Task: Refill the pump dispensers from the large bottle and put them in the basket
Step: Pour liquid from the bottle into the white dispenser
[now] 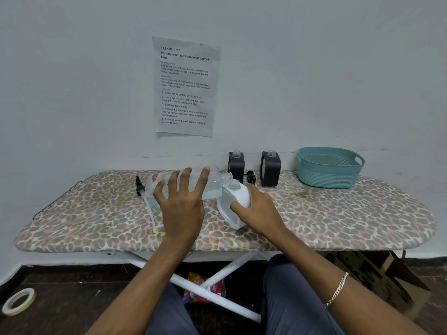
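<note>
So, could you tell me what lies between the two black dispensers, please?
A black pump head lies on the board between the left black dispenser and the right black dispenser, as the head view shows.

Two black dispensers [236, 166] [271, 169], one white dispenser [238, 197], one large bottle [214, 182], two pumps [139, 186] [250, 176], one basket [326, 178]

The board [350, 213] is bare between the white dispenser [239, 197] and the teal basket [326, 177], so a hand can pass there. At the back, the left black dispenser [236, 166] and the right black dispenser [271, 168] stand near the wall, with a pump head [250, 176] lying between them. At the left, a pump with tube [139, 187] lies just beside the tilted large bottle [212, 182].
</note>
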